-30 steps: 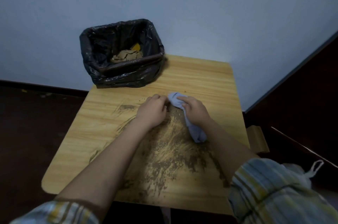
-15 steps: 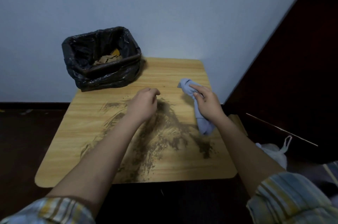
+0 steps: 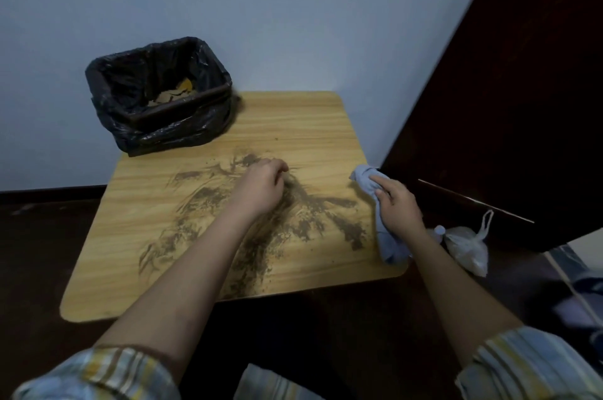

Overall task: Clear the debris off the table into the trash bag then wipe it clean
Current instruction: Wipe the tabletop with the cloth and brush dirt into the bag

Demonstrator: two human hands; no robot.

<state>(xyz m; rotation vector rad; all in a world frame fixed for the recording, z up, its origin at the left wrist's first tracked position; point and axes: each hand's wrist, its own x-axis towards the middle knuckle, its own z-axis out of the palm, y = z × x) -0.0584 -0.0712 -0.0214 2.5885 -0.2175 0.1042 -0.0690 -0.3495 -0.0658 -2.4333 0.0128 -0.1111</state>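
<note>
cloth [image 3: 385,223]: soft, light, bunched; right hand [image 3: 399,207] fingers clenched round its middle at tabletop [image 3: 310,125] right edge. dirt [image 3: 261,230]: loose, smeary, mid-tabletop; likely best gathered by scooping. left hand [image 3: 261,187] fingers curled on it, contents unclear. bag [image 3: 156,99]: far-left corner.

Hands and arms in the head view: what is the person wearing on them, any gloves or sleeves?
No gloves: the left hand and right hand are bare, as are both forearms. The sleeves are rolled or pushed up near the elbows, in a plaid fabric of pale blue with yellow and brown stripes. No watch or rings are visible.
</note>
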